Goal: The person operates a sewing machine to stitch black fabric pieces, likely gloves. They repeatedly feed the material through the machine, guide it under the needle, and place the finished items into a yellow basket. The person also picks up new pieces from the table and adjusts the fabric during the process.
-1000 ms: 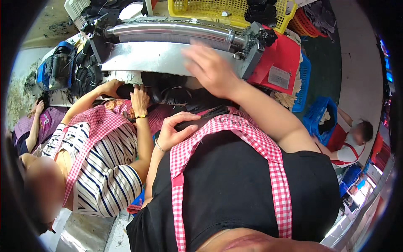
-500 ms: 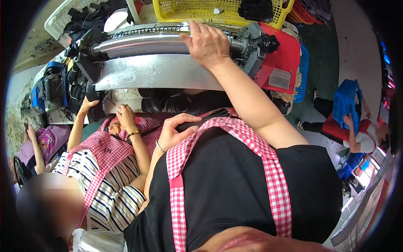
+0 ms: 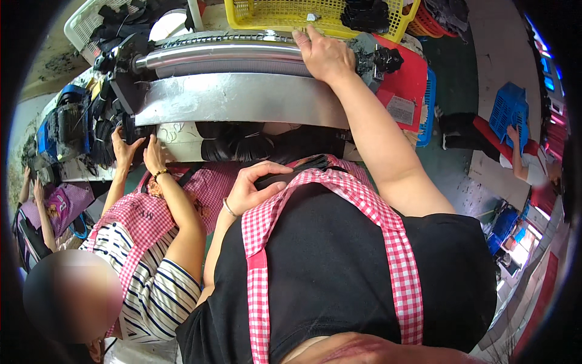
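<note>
My left grip pinches the black strips, likely light, soft and floppy, best held mid-stack, while my right grip lies spread over the roller.

A blue basket flanks a red panel

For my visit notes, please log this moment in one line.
left hand: holding dark pieces by apron | right hand: open, at right end of metal roller, touch unclear | yellow basket: behind roller
</note>
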### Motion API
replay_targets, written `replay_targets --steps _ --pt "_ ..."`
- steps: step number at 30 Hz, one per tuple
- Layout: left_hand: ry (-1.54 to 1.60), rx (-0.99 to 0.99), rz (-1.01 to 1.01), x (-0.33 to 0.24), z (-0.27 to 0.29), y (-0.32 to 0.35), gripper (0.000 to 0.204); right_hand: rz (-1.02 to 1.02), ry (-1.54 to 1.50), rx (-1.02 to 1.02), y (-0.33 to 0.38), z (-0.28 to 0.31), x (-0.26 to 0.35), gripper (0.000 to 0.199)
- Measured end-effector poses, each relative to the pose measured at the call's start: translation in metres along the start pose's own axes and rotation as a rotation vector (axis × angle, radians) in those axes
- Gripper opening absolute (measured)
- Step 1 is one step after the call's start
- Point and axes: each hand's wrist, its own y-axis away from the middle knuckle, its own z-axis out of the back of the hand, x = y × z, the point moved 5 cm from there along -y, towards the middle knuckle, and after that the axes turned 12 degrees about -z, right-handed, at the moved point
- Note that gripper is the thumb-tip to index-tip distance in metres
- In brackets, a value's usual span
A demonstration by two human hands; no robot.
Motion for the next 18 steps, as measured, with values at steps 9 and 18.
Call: replay_targets --steps 9,18 --pt "-0.158 -0.110 -0.105 0.015 -0.021 0.016 0.032 0.148 -0.275 -0.321 -0.020 0.006 -0.009 0.067" --pt "-0.083 -0.336 0.054 -0.031 0.019 -0.067 0.026 0.569 -0.674 0.093 -0.007 0.183 0.015 0.048"
